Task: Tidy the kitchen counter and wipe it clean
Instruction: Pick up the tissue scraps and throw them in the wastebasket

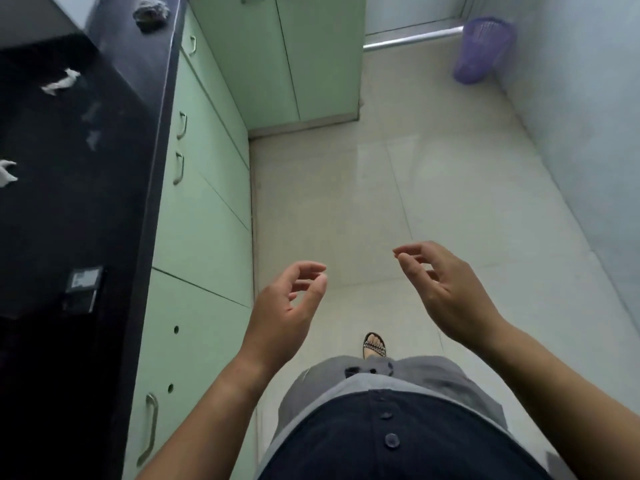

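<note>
A black kitchen counter runs along the left of the view. On it lie a crumpled white paper scrap and another white scrap at the left edge. A grey crumpled cloth sits at the counter's far end. My left hand and my right hand hover over the floor to the right of the counter, both empty with fingers loosely curled and apart. Neither hand touches anything.
Pale green cabinets with metal handles stand below the counter and at the far end. A purple waste basket stands in the far right corner by the wall. A small dark box rests on the counter. The tiled floor lies ahead.
</note>
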